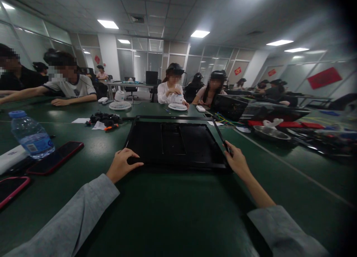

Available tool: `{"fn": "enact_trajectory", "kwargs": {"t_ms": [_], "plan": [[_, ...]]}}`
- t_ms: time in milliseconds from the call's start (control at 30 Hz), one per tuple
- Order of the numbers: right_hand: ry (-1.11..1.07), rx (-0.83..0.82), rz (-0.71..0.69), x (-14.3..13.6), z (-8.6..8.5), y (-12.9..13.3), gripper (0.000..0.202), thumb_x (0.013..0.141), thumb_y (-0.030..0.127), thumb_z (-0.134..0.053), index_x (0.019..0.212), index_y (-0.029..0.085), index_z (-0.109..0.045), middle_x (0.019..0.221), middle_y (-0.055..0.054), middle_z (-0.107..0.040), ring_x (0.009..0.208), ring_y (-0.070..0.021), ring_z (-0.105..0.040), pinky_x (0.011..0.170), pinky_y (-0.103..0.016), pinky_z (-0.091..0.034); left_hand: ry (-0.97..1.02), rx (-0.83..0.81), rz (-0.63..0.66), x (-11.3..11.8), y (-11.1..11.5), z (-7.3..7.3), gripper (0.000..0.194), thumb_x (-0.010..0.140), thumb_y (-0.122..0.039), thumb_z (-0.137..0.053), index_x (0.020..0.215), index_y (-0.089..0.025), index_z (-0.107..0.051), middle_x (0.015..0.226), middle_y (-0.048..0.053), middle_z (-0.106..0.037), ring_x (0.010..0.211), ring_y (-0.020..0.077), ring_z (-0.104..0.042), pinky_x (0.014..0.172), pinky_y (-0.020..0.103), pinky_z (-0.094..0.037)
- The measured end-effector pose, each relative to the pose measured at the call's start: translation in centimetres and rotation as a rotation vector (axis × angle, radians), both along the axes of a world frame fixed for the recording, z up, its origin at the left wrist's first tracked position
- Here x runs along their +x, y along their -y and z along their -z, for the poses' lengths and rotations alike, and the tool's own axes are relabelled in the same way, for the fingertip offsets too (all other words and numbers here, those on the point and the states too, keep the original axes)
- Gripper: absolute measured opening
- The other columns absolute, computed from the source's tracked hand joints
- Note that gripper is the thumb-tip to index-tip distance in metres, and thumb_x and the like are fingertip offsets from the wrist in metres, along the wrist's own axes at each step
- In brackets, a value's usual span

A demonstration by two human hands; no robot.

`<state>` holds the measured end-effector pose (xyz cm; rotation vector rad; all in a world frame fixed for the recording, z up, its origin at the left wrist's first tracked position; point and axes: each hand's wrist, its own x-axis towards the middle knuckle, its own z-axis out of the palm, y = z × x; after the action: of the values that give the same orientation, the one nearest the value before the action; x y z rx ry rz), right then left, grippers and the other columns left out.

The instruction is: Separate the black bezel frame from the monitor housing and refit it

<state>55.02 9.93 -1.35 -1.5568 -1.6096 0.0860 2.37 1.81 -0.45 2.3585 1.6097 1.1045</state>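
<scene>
A black rectangular panel (pixel 195 141), with a raised rim and a recessed middle section, lies flat on the green table in front of me. A thin black frame (pixel 173 118) runs around it, its far bar and right-hand strip standing a little off the panel. My right hand (pixel 237 161) is closed around this frame at the near right corner. At the near left corner, my left hand (pixel 122 164) curls round the frame's edge, thumb along the front and forefinger above it. The fingertips of both hands are partly hidden behind the black edges.
Left on the table (pixel 167 212) are a water bottle (pixel 33 138), a dark phone (pixel 57 158) and a red-edged phone (pixel 12 192). Black parts (pixel 104 119) lie beyond the panel. A metal bowl (pixel 272 133) and cables stand right. Several people sit opposite, near white fans (pixel 119 105).
</scene>
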Motion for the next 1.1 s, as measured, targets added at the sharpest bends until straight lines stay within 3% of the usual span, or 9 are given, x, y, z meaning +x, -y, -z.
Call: {"fn": "enact_trajectory", "kwargs": {"t_ms": [233,467,633,733,800,933,1000,1100], "plan": [[0.114,0.09,0.041,-0.1,1.3,0.3,0.058,0.089,0.032,-0.045,0.142,0.012,-0.051,0.123,-0.018,-0.065,0.113,-0.0296,-0.058,0.101,-0.05,-0.046,-0.066,-0.011,0.003,-0.2,0.2,0.2,0.037,0.075,-0.056,-0.073,0.093,-0.024,-0.071,0.102,0.005,-0.068,0.102,0.0249,-0.06,0.098,0.05,-0.04],[0.039,0.005,0.046,0.1,2.0,0.4,0.057,0.088,0.038,-0.049,0.14,0.015,-0.055,0.126,-0.015,-0.067,0.107,-0.0301,-0.066,0.098,-0.048,-0.051,-0.119,-0.056,0.005,0.2,0.8,-0.1,0.045,0.069,-0.064,-0.074,0.085,-0.022,-0.07,0.104,0.007,-0.067,0.11,0.029,-0.057,0.1,0.054,-0.036],[-0.037,0.005,0.01,-0.2,2.1,0.1,0.058,0.086,0.04,-0.052,0.138,0.014,-0.056,0.127,-0.014,-0.066,0.108,-0.0293,-0.067,0.098,-0.046,-0.051,-0.09,-0.037,-0.039,0.1,0.5,-0.4,0.038,0.087,-0.058,-0.058,0.077,-0.023,-0.068,0.101,0.005,-0.069,0.113,0.0272,-0.056,0.103,0.053,-0.036],[-0.043,0.005,0.012,-0.2,2.2,-0.2,0.058,0.085,0.039,-0.053,0.136,0.012,-0.058,0.124,-0.016,-0.068,0.109,-0.0304,-0.067,0.099,-0.047,-0.051,0.031,0.089,-0.204,-0.4,-0.4,0.2,0.033,0.091,-0.052,-0.054,0.099,-0.024,-0.07,0.118,0.007,-0.065,0.116,0.0264,-0.055,0.104,0.049,-0.039],[-0.053,0.0,0.011,-0.2,2.3,-0.3,0.056,0.084,0.039,-0.053,0.133,0.012,-0.06,0.12,-0.017,-0.069,0.11,-0.0306,-0.067,0.099,-0.047,-0.051,0.111,0.136,-0.326,-0.9,-1.1,0.9,0.043,0.089,-0.052,-0.056,0.118,-0.022,-0.064,0.128,0.011,-0.06,0.121,0.0279,-0.054,0.104,0.047,-0.042],[-0.093,-0.007,0.013,-0.2,2.2,-0.4,0.053,0.083,0.037,-0.054,0.13,0.013,-0.062,0.119,-0.015,-0.07,0.111,-0.0292,-0.067,0.1,-0.046,-0.051,0.223,-0.099,-0.395,-1.8,-2.1,2.2,0.062,0.087,-0.051,-0.056,0.134,-0.011,-0.054,0.131,0.017,-0.059,0.113,0.0283,-0.061,0.097,0.043,-0.049],[-0.104,-0.008,0.008,-0.2,2.2,-0.5,0.053,0.082,0.037,-0.055,0.129,0.014,-0.063,0.12,-0.015,-0.07,0.113,-0.0293,-0.066,0.1,-0.046,-0.05,0.256,-0.211,-0.39,-2.1,-2.2,2.3,0.058,0.089,-0.047,-0.054,0.135,-0.012,-0.055,0.126,0.015,-0.063,0.107,0.0269,-0.064,0.093,0.041,-0.052],[-0.105,-0.01,-0.017,-0.4,2.3,-0.4,0.053,0.083,0.038,-0.054,0.13,0.015,-0.062,0.121,-0.014,-0.069,0.116,-0.0298,-0.064,0.1,-0.047,-0.05,0.259,-0.243,-0.401,-2.4,-2.2,2.0,0.052,0.09,-0.039,-0.052,0.135,-0.014,-0.057,0.118,0.012,-0.07,0.102,0.0256,-0.067,0.091,0.039,-0.052]]}}
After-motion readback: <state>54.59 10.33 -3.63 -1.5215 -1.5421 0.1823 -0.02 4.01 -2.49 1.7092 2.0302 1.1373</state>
